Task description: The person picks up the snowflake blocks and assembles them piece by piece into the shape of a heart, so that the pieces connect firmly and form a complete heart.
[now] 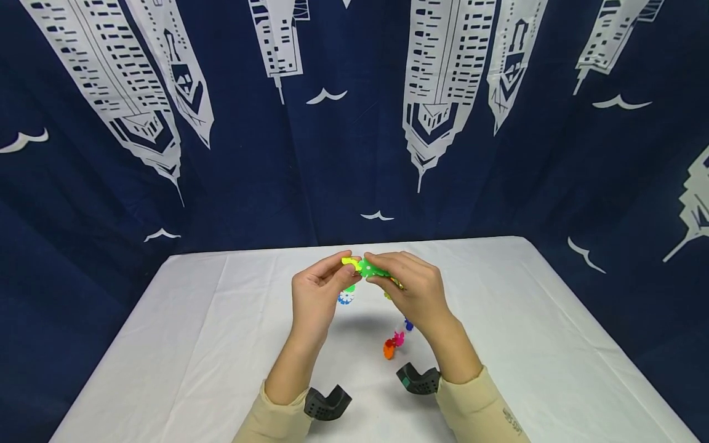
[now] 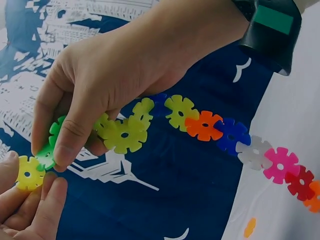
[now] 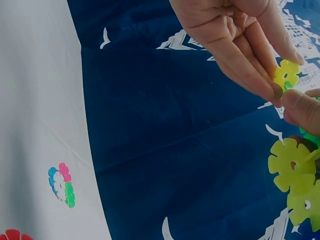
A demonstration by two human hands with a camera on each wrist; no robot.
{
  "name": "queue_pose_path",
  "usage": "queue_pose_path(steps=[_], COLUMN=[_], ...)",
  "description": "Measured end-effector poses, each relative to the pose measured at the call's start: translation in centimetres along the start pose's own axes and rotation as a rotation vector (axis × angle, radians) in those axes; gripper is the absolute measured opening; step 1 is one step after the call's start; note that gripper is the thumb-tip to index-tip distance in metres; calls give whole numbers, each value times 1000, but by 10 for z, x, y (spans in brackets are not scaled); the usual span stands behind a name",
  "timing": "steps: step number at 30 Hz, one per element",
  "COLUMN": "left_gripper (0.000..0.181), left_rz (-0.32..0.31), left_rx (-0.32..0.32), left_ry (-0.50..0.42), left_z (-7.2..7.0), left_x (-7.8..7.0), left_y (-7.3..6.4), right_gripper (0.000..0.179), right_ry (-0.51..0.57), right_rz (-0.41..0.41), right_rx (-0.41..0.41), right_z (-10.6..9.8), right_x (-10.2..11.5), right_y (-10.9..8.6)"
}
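My left hand (image 1: 312,298) pinches a yellow flower-shaped disc (image 2: 30,173) between thumb and fingers. With my right hand (image 1: 412,286) I grip a green flower-shaped disc (image 2: 46,156), its edge meeting the yellow one. The green disc is at the end of a chain of interlocking flower discs that hangs from my right hand. In the left wrist view the chain runs through yellow-green discs (image 2: 125,135), an orange disc (image 2: 204,125), a blue disc (image 2: 232,137), a white disc (image 2: 254,152), a pink disc (image 2: 281,165) and a red disc (image 2: 300,182). My fingers hide part of it.
Beyond the hands, a small cluster of flower discs (image 3: 59,186) in blue, white, pink and green lies on the white-covered table (image 1: 221,344). A dark blue curtain (image 1: 343,160) hangs behind the table. Black wrist cameras (image 1: 327,404) sit under both wrists.
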State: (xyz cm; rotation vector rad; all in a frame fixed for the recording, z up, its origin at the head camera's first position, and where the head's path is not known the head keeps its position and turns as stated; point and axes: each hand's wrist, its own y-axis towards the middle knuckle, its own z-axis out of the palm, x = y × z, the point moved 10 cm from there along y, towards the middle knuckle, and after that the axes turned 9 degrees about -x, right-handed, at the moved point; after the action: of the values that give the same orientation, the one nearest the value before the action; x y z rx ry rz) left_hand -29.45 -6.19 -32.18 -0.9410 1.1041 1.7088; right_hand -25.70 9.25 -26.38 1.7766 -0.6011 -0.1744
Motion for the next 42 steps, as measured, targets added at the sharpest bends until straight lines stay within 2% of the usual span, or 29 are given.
queue_pose_path(steps=[7,12,19,25,33,39,42], left_gripper=[26,25,26,25,29,29,29], left_rz=[-51,-83,-86,-94,-126,-122,-120], left_rx=[-24,-40,-47,-49,-115,-121,-104], left_ry=[-91,-161,-231,-252,-239,-242,-233], left_z=[1,-1,2,2,1,2,4], left_x=[5,6,5,7,12,14,14], left_y=[0,1,-1,-1,-6,-7,-7], right_gripper=[44,46,44,43,43,42,43], right_ry=[28,21,0,-6,-38,-35,-31], right_rz=[0,11,17,18,3,-9,-27], right_rx=[-28,-19,-2,-6,-52,-79,-101], right_z=[0,2,2,2,1,-1,-3], right_x=[3,3,0,1,6,7,7], right_y=[1,2,4,4,3,2,1])
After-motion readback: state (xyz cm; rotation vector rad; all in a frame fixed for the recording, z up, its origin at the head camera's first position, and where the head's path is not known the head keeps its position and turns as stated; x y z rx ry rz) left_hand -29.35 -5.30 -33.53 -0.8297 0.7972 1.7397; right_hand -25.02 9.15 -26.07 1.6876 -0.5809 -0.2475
